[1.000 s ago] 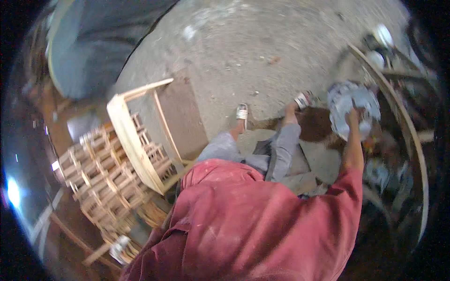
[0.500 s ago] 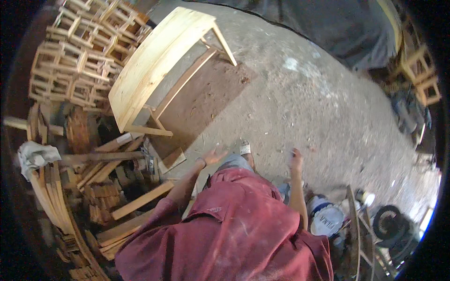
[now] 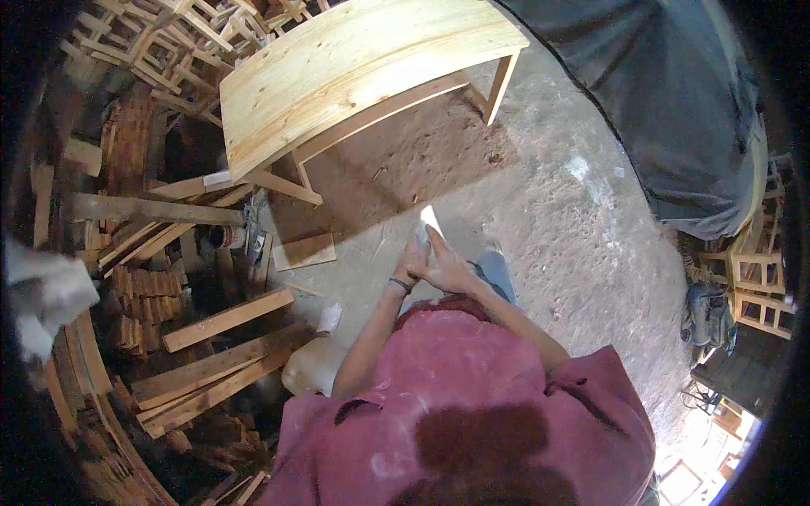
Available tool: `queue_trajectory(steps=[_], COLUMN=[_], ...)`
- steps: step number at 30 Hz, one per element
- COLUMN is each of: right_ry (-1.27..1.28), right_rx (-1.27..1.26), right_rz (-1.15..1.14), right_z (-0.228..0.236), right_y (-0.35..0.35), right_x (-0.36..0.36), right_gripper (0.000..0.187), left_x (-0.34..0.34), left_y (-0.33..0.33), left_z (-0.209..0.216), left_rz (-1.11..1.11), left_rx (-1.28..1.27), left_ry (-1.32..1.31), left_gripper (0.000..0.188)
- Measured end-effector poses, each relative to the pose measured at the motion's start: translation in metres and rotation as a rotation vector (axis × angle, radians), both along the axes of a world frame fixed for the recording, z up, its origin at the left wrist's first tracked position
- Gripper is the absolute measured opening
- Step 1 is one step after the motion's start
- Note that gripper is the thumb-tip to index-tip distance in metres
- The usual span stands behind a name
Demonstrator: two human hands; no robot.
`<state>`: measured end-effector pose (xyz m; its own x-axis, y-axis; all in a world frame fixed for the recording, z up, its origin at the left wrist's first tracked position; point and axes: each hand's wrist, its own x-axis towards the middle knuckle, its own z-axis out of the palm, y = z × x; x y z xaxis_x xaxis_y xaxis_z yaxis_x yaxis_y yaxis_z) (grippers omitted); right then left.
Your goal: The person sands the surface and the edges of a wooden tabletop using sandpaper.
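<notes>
Half a second ago the two hands were spread apart on either side of the body; now the left hand and the right hand are meeting in front of the red shirt, and one white piece is showing at their fingertips. The fingers of both hands are lying together, with a right finger reaching along the piece, but I cannot tell which hand is gripping it or how firmly. One dark band is circling the left wrist, just behind the fingers. The view is also turning since then, so the one pale wooden table is now standing more directly ahead of the fingers, well apart from them. One dark cover is hanging in folds ahead and to the right of the fingers. To their left, one thin board is lying nearest, one short plank is resting farther off, and two longer beams are lying nearer the body. Far ahead and left of the fingers, wooden frames are piling up, too many to count; one blurred whitish cloth is hanging at the far left.
</notes>
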<state>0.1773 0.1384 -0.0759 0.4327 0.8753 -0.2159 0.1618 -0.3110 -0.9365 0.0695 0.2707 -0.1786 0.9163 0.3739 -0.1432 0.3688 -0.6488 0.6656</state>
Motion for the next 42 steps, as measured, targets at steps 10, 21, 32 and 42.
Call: queue_trajectory(steps=[10, 21, 32, 42], right_ry=[0.183, -0.819, -0.73, -1.12], right_rx=[0.064, -0.329, -0.111, -0.353], right_rz=[-0.074, -0.233, 0.222, -0.255], right_z=[-0.108, -0.102, -0.16, -0.177], right_y=[0.157, 0.294, 0.492, 0.414], right_x=[0.072, 0.35, 0.228, 0.469], right_gripper=[0.065, 0.065, 0.071, 0.053], left_x=[0.064, 0.144, 0.169, 0.246], left_y=[0.102, 0.271, 0.394, 0.465], left_z=[0.028, 0.048, -0.044, -0.056], left_rz=[0.259, 0.507, 0.417, 0.142], left_rx=[-0.954, -0.258, 0.372, 0.504], left_ry=[-0.183, 0.157, 0.188, 0.362], left_gripper=[0.093, 0.076, 0.081, 0.085])
